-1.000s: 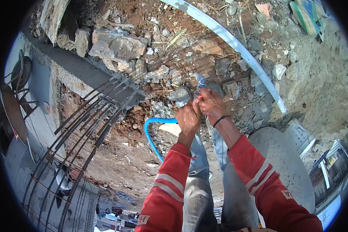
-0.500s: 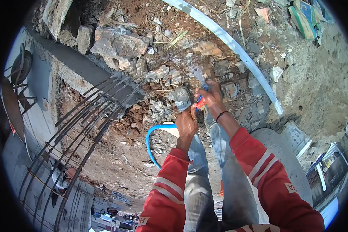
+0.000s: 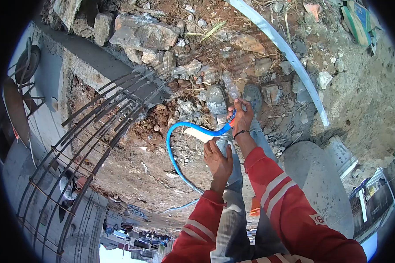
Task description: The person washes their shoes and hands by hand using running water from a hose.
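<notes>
- Here's the right hand (image 3: 243, 117), fingers curled round the end of the blue hose (image 3: 213, 132)!
- Water (image 3: 229, 84) spurts just beyond that hand, between the boots (image 3: 216, 101).
- Left hand (image 3: 218, 162), fingers spread, just beside the hose.
- Rebar (image 3: 102, 161), well left of the left hand.
- Curved strip (image 3: 289, 55), out beyond the right hand.

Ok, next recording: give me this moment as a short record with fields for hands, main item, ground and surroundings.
Right hand: closed around the red-and-blue fitting at the end of the hose
Left hand: open, fingers spread, near the hose and holding nothing visible
Hose: blue, looping out to the left of the legs
Ground: soil and rubble around two dusty shoes
Left side: bundle of metal bars; wheelbarrow beyond
Upper right: pale curved strip
</notes>
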`<control>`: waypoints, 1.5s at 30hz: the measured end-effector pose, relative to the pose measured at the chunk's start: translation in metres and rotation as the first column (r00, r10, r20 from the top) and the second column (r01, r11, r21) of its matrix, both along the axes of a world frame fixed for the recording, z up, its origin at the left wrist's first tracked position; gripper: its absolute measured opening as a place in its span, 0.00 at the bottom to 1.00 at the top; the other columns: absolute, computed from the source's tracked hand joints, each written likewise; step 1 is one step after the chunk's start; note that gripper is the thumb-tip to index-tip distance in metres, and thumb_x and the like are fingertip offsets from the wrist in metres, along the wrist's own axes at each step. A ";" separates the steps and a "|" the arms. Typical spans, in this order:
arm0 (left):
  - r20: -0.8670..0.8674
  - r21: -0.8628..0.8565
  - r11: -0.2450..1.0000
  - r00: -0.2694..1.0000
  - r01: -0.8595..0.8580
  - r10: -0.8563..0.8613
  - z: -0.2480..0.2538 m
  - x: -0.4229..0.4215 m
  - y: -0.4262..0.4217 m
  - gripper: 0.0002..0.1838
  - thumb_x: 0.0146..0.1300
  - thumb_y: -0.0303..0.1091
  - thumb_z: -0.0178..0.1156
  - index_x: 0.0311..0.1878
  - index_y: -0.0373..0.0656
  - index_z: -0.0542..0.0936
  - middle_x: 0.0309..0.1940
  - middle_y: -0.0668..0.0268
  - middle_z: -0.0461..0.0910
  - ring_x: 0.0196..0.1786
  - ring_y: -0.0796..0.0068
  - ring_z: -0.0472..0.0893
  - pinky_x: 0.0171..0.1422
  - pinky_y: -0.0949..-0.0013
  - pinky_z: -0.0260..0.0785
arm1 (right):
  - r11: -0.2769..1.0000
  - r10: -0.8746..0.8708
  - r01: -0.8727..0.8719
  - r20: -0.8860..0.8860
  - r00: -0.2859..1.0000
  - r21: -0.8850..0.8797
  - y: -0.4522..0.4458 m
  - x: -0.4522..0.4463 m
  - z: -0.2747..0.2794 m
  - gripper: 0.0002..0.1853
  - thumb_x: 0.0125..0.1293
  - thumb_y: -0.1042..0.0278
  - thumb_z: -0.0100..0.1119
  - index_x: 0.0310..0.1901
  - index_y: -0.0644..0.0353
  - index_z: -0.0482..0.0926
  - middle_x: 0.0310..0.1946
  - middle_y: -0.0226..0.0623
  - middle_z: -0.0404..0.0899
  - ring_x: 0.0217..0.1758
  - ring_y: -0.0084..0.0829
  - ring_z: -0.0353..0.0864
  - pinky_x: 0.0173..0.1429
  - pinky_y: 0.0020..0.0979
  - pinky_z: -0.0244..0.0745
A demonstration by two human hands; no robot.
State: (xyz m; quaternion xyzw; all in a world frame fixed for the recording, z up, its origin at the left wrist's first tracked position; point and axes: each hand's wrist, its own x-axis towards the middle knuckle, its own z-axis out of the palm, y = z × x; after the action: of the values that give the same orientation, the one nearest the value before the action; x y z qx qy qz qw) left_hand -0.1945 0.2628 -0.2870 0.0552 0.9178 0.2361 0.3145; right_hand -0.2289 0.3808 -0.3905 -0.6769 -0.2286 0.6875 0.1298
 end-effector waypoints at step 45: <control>0.512 -0.424 0.846 0.856 0.323 -0.070 0.099 0.091 -0.017 0.32 0.50 0.44 0.60 0.61 0.49 0.71 0.64 0.49 0.61 0.67 0.45 0.60 0.65 0.42 0.54 | 0.594 0.680 -0.792 0.439 0.587 0.140 -0.093 0.015 -0.100 0.12 0.62 0.65 0.62 0.44 0.59 0.75 0.23 0.42 0.79 0.26 0.36 0.82 0.34 0.35 0.75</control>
State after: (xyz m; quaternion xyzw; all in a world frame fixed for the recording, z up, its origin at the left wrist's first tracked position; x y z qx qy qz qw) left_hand -0.1031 0.2456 -0.1880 0.0094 0.8295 -0.0356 0.5573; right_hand -0.2140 0.2879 -0.4904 -0.5944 -0.6190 0.5026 -0.1044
